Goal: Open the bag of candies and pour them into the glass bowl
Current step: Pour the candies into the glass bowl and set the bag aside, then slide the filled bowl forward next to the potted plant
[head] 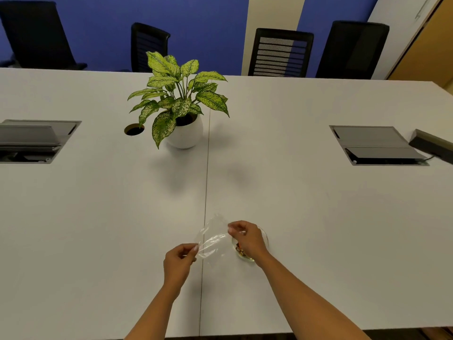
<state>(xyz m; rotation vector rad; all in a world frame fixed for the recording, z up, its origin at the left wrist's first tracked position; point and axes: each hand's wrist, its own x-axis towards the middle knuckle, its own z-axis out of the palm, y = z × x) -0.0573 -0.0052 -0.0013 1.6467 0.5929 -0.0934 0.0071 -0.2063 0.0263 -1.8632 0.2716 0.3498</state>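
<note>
Office mtg rm, long conf table (pixel 318 192), mesh chairs (pixel 280 52), cable hatches (pixel 375 144)

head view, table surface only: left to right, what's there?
Grey cable hatch → round grommet hole → white-potted green plant → left hand → clear plastic bag → right hand → second grey hatch.

Nothing to read anywhere in this view. The clear bag (pixel 213 238) shows no print or label. The white plant pot (pixel 185 133) far along the table is blank, and the grey panels (pixel 375 144) set into the table left and right show no markings that can be made out. The chairs (pixel 280 52) and the blue wall (pixel 201 25) behind carry no sign or number.
</note>
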